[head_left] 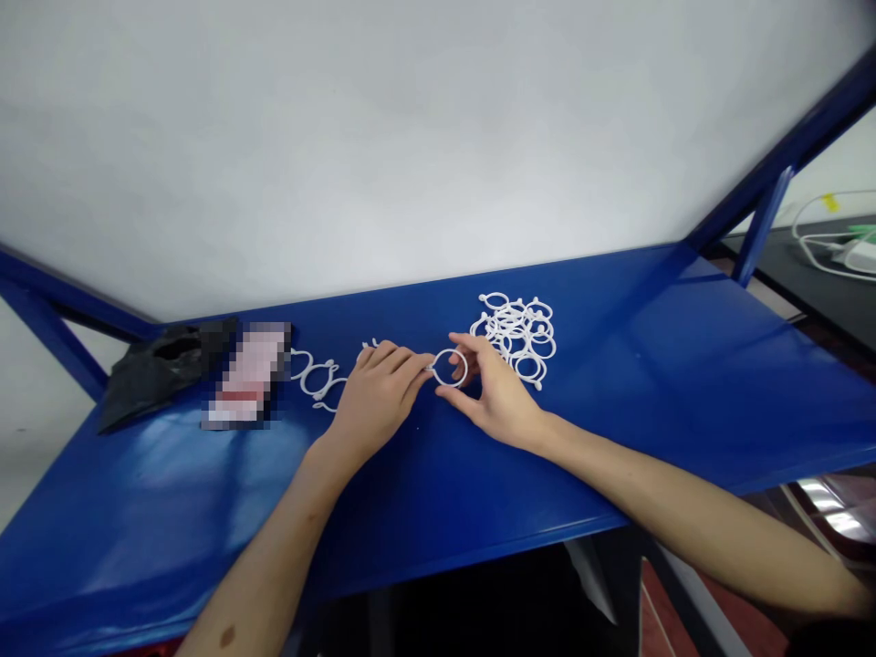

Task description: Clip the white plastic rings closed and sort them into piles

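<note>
Both my hands meet over a blue metal shelf [650,365] on one white plastic ring [452,368]. My left hand [380,392] has its fingers pressed together against the ring's left side. My right hand [489,388] pinches the ring's right side between thumb and forefinger. Just behind my right hand lies a pile of several white rings [516,336]. To the left of my left hand, a few more white rings [318,376] lie linked in a short row on the shelf.
A crumpled black plastic bag [154,370] lies at the shelf's left end, beside a blurred pink-and-black object [246,374]. A white wall stands behind. Blue frame struts [763,224] rise at the right; a dark surface with white cables [825,246] lies beyond.
</note>
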Tool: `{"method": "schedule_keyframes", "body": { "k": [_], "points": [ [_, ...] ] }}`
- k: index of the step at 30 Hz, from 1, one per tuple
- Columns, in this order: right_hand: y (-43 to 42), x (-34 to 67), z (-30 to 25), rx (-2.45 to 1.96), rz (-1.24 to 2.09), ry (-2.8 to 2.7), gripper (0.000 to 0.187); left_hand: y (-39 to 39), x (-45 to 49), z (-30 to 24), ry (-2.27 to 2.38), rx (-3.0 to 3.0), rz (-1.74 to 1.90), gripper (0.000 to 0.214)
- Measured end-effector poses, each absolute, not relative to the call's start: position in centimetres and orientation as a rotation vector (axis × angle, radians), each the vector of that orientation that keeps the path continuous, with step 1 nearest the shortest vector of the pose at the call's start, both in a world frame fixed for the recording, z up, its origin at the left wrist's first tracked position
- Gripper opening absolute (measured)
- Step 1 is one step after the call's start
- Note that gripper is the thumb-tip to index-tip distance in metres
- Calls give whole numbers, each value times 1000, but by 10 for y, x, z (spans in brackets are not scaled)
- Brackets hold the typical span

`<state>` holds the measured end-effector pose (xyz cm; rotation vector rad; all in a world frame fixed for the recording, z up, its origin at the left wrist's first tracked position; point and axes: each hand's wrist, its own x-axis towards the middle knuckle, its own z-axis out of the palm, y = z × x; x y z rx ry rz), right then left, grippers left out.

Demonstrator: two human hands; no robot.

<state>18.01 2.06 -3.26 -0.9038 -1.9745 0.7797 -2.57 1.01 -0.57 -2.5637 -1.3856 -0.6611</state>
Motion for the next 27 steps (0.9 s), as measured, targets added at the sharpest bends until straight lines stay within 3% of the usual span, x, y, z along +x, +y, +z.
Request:
{"method": "schedule_keyframes", "body": {
  "k": [7, 14, 18, 24, 27],
  "points": [
    [19, 181, -27, -967, 748, -2156, 45, 10, -24, -6, -1433, -2637, -715, 25],
    [19, 182, -31, -1022, 822, -2023, 54, 5, -13, 4, -2201, -2713, -1071, 26],
    [18, 182, -31, -961, 866, -2027, 58, 2, -8, 5, -2312, -2825, -1216, 24],
    [18, 183, -26, -911, 691, -2024, 21, 4, -11, -1, -2340, -2744, -1393, 26],
    [18, 183, -24, -847, 656, -1988, 14, 5, -11, -2, -2321, -2760, -1399, 24]
  ]
}}
